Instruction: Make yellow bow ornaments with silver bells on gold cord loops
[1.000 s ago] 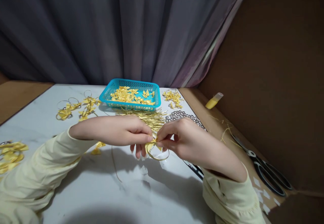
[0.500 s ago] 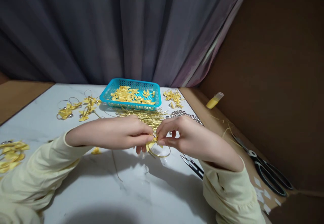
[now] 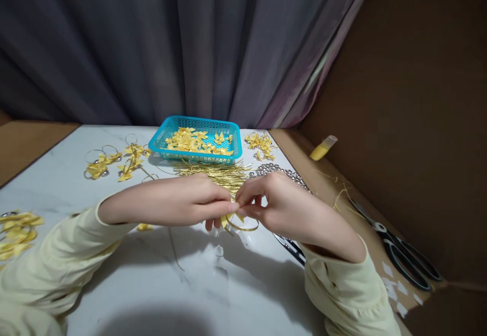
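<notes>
Ribbon bow [image 3: 233, 217], small and yellow, sits pinched between both hands just above the desk [image 3: 152, 275], with a thin gold loop [image 3: 243, 226] hanging from it. The left hand [image 3: 182, 201] and the right hand [image 3: 283, 204] meet at their fingertips, thumb and forefinger of each pressed together on the bow, the other fingers curled under.

Behind everything hangs a grey curtain [image 3: 152, 47], with a brown cardboard wall [image 3: 418, 123] closing off the right side. The desk is white and marbled. At its far edge stands a blue basket [image 3: 196, 146] full of loose yellow bows. Right in front of the basket lies a sheaf of gold wires [image 3: 218, 174], partly hidden by the hands, and beside it a heap of silver beads [image 3: 272, 170]. Finished bows on rings [image 3: 114, 161] are scattered to the left, more lie at the near left edge [image 3: 17, 229], and another cluster [image 3: 261, 146] rests right of the basket. Large black scissors [image 3: 399, 250] lie on the brown board to the right, small snips [image 3: 291, 247] poke out under the right wrist, and a yellow tube [image 3: 322, 148] lies further back.
</notes>
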A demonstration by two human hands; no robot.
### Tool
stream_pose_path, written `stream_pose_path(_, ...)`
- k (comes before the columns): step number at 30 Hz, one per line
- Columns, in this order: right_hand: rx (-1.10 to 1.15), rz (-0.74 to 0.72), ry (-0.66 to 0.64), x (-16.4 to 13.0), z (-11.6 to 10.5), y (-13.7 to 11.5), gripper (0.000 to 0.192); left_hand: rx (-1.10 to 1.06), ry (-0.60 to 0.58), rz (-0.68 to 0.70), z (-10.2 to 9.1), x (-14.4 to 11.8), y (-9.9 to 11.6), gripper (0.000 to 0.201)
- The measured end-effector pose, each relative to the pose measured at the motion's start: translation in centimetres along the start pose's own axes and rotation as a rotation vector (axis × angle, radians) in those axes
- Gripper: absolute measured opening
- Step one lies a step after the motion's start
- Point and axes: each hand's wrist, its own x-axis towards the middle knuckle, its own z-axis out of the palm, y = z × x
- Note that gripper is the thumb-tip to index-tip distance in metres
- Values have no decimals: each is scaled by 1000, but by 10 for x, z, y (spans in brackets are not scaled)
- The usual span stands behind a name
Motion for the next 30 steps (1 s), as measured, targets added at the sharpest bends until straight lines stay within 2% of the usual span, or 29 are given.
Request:
stream_pose_path(4, -13, -2, 23, -2, 2, -2, 18, 32, 15, 12, 0, 2, 0, 28)
stream_pose_path(12, -83, -28, 71, -4, 7, -3, 16, -20, 51, 87, 3, 1, -3, 25)
stream_pose_path(16, -64, 15, 124, -13, -1, -2, 6, -54, 66, 109, 4, 1, -6, 26)
stream_pose_path(18, -36, 42, 134, -15, -6, -1, 15, -57, 70, 121, 4, 1, -6, 25)
stream_pose_path(20, -35, 59, 94, -14, -10, -1, 20, -55, 71, 133, 4, 2, -6, 24)
stream_pose_path(24, -85, 15, -28, -7, -10, -1, 8, -39, 61, 135, 4, 0, -4, 25)
stream_pose_path(30, -43, -23, -67, -5, -5, 0, 11, -40, 23, 128, 4, -1, -3, 24)
